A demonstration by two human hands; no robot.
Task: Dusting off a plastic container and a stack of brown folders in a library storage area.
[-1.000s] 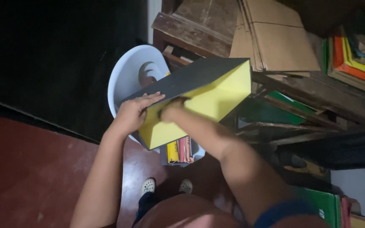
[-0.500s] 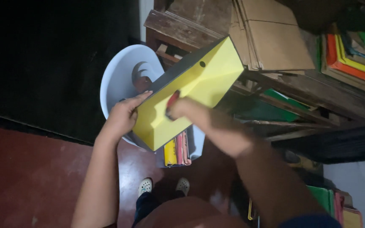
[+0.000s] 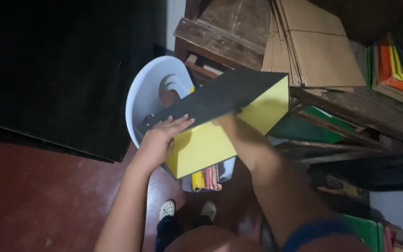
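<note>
Since half a second ago the yellow box file [image 3: 211,144] has rolled over in my hands: the face with the round hole has turned out of sight and its black side [image 3: 220,95] now faces up, running as a long dark slope from lower left to upper right. I judge from this that the file is being turned about for handling, not set down; it is held in the air above the pale blue tub [image 3: 143,93], in front of the wooden shelf [image 3: 225,37] with its stack of flat cardboard [image 3: 323,51]. My left hand [image 3: 160,140] has its grip closed on the file's near corner, fingers spread flat on the black side. My right hand [image 3: 229,122] has gone under the black side; I cannot tell its grip, nor whether the red thing seen earlier is in it.
</note>
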